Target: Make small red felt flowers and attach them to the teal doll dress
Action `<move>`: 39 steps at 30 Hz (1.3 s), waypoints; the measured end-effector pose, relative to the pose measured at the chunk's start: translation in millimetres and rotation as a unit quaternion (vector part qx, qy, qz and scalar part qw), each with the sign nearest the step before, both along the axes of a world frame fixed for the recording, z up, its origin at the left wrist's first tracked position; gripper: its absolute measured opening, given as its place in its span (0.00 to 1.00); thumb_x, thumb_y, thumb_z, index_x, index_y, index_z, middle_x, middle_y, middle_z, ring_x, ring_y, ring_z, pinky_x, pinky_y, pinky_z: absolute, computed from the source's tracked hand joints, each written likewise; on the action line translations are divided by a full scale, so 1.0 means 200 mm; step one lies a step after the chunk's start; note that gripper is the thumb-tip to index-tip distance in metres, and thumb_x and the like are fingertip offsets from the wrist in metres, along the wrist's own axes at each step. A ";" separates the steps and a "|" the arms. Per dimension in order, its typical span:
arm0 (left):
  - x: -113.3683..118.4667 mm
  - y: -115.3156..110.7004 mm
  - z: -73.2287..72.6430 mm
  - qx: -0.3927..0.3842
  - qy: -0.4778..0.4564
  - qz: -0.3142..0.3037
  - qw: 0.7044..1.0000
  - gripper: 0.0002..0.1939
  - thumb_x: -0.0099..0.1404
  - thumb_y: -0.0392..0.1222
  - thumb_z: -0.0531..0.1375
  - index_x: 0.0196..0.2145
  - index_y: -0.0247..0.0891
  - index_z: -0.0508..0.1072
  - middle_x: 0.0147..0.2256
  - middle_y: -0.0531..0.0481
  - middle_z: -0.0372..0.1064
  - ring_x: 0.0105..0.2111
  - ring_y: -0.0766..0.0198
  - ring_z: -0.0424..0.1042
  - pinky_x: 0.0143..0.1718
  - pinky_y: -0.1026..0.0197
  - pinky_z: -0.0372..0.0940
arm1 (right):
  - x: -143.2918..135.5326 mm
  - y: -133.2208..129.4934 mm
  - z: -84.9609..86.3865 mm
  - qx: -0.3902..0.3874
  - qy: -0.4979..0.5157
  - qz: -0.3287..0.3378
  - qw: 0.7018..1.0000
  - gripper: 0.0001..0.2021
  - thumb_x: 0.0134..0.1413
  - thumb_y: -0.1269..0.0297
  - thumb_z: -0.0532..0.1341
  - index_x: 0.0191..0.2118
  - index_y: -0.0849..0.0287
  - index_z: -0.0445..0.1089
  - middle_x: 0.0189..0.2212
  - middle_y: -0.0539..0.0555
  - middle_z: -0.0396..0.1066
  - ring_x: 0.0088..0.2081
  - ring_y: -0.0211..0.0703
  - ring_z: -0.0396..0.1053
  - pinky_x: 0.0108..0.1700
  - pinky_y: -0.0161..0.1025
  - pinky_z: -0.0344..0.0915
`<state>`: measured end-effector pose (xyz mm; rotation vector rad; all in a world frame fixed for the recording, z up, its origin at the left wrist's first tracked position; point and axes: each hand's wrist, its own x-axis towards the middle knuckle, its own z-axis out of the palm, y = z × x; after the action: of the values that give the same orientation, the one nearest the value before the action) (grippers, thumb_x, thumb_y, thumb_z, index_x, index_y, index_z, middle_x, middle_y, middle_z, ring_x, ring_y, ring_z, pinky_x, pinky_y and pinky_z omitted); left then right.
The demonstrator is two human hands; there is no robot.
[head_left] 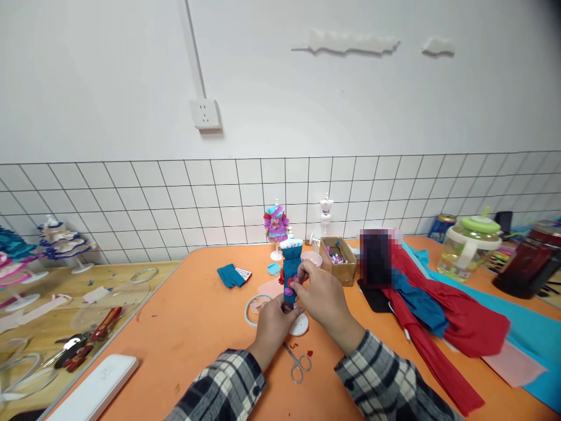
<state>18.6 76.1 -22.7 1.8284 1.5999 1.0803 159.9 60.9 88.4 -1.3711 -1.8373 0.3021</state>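
Note:
A small dress form (292,251) wears a teal fabric dress with red and purple flower-like trims, upright at the middle of the table. My left hand (276,324) is closed around the lower end of the dress. Pinched together at the dress's right side, the fingers of my right hand (322,295) hold a red flower trim (291,283); the fingertips partly hide it. The form's white round base (300,325) shows below my hands. Small scissors (300,363) lie on the orange table (210,351) beneath, beside tiny red scraps (310,353).
Behind stand a dressed doll form (276,225) and a bare white form (325,211). A cardboard box (348,272) and red fabric (468,321) lie to the right, near a lidded jug (468,245). Teal cloth pieces (230,276), a tape roll (248,313) and a white device (96,386) are leftward.

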 end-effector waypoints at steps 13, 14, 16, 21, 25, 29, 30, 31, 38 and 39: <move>0.00 -0.01 0.00 -0.018 0.005 0.007 1.000 0.08 0.53 0.44 0.64 0.28 0.37 0.71 0.24 0.54 0.71 0.24 0.63 0.69 0.27 0.65 0.57 | 0.06 0.03 0.03 0.010 0.030 -0.036 0.999 0.06 0.52 0.63 0.61 0.30 0.54 0.63 0.31 0.50 0.73 0.33 0.45 0.67 0.30 0.36 0.51; 0.00 -0.01 0.00 -0.018 0.005 0.008 1.000 0.08 0.53 0.44 0.64 0.28 0.37 0.71 0.24 0.54 0.71 0.24 0.63 0.69 0.27 0.65 0.57 | 0.07 0.04 0.03 0.010 0.032 -0.039 0.999 0.06 0.52 0.63 0.61 0.30 0.54 0.63 0.31 0.49 0.73 0.32 0.44 0.67 0.30 0.36 0.51; 0.00 -0.01 -0.01 -0.018 0.003 0.008 1.000 0.08 0.53 0.43 0.64 0.29 0.37 0.71 0.24 0.54 0.71 0.25 0.63 0.69 0.27 0.65 0.57 | 0.07 0.04 0.03 0.007 0.039 -0.041 0.998 0.06 0.52 0.62 0.62 0.30 0.54 0.63 0.30 0.49 0.73 0.32 0.44 0.68 0.29 0.36 0.50; 0.01 -0.01 -0.02 -0.016 -0.004 0.001 1.000 0.07 0.53 0.42 0.64 0.28 0.38 0.71 0.24 0.55 0.71 0.25 0.64 0.69 0.27 0.65 0.57 | 0.07 0.04 0.04 0.003 0.038 -0.040 0.998 0.05 0.50 0.62 0.61 0.30 0.54 0.64 0.30 0.49 0.73 0.32 0.45 0.68 0.30 0.37 0.51; 0.00 -0.02 0.00 -0.014 -0.012 -0.012 1.000 0.06 0.53 0.41 0.63 0.29 0.38 0.71 0.24 0.55 0.71 0.26 0.63 0.70 0.28 0.65 0.58 | 0.09 0.03 0.05 -0.010 0.040 -0.028 0.999 0.06 0.49 0.62 0.62 0.31 0.54 0.63 0.30 0.48 0.73 0.33 0.45 0.69 0.31 0.37 0.53; 0.01 -0.02 -0.01 -0.011 -0.020 -0.023 0.999 0.06 0.53 0.40 0.63 0.30 0.38 0.72 0.26 0.54 0.73 0.27 0.62 0.70 0.29 0.64 0.59 | 0.11 0.06 0.03 -0.042 0.063 -0.008 0.997 0.11 0.47 0.60 0.63 0.31 0.54 0.59 0.23 0.45 0.67 0.28 0.42 0.66 0.28 0.35 0.52; 0.01 -0.02 -0.01 -0.011 -0.021 -0.022 0.999 0.06 0.53 0.39 0.63 0.30 0.38 0.72 0.26 0.54 0.73 0.27 0.62 0.70 0.29 0.64 0.60 | 0.11 0.07 0.02 -0.048 0.077 -0.001 0.996 0.12 0.46 0.60 0.63 0.32 0.54 0.58 0.21 0.44 0.65 0.26 0.41 0.64 0.27 0.35 0.51; 0.01 -0.03 -0.02 -0.009 -0.022 -0.021 0.999 0.05 0.53 0.39 0.63 0.30 0.38 0.72 0.26 0.53 0.73 0.27 0.62 0.70 0.29 0.64 0.60 | 0.11 0.09 0.01 -0.053 0.095 0.007 0.994 0.13 0.45 0.60 0.64 0.32 0.54 0.57 0.20 0.43 0.62 0.25 0.40 0.62 0.27 0.34 0.51; 0.02 -0.03 -0.03 0.003 -0.019 -0.008 1.000 0.05 0.54 0.40 0.62 0.28 0.38 0.71 0.25 0.54 0.71 0.27 0.62 0.69 0.31 0.63 0.59 | 0.07 0.15 -0.05 -0.206 0.341 0.124 0.909 0.20 0.38 0.56 0.65 0.29 0.53 0.50 0.15 0.37 0.47 0.16 0.30 0.43 0.19 0.30 0.40; 0.02 -0.03 -0.03 0.003 -0.018 -0.008 1.000 0.05 0.53 0.40 0.63 0.27 0.38 0.71 0.25 0.54 0.71 0.27 0.62 0.69 0.30 0.63 0.59 | 0.07 0.14 -0.05 -0.228 0.363 0.144 0.892 0.21 0.37 0.56 0.65 0.28 0.53 0.50 0.15 0.37 0.48 0.15 0.29 0.42 0.18 0.30 0.38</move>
<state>22.8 69.4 -29.4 1.8116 1.5613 1.1060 173.4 89.0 79.4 -1.0417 -1.3477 1.2851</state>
